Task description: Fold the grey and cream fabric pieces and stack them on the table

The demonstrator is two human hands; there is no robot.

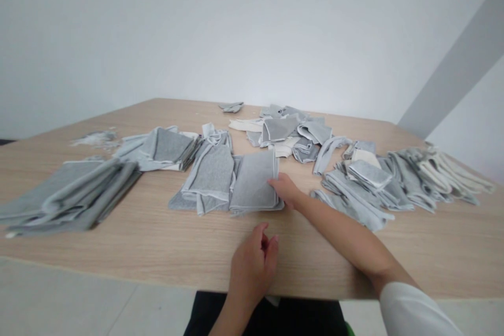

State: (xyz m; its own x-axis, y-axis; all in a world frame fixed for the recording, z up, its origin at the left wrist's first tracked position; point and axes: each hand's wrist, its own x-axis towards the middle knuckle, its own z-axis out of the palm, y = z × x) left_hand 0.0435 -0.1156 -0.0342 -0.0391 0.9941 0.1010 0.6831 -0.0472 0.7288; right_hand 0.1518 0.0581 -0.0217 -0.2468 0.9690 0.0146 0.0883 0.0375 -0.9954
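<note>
A stack of folded grey cloth pieces [254, 181] with pale edges lies near the middle of the table. My right hand [286, 189] grips its right side, thumb on top and the other fingers hidden at the edge. Nearer the table's front edge, my left hand [254, 262] hovers with loosely curled fingers, thumb and index finger apart, and nothing visible in it. Directly left of the stack, touching it, is another grey cloth pile [212, 170] with light borders and a crumpled end at the back.
On the left lie a large folded cloth pile [71, 194], a smaller one [169, 146] and white lint scraps [96, 139]. Loose grey and cream cloths [281, 128] heap at the back. More cloth [366, 184] spreads across the right. The wooden table [157, 252] ends close to my body.
</note>
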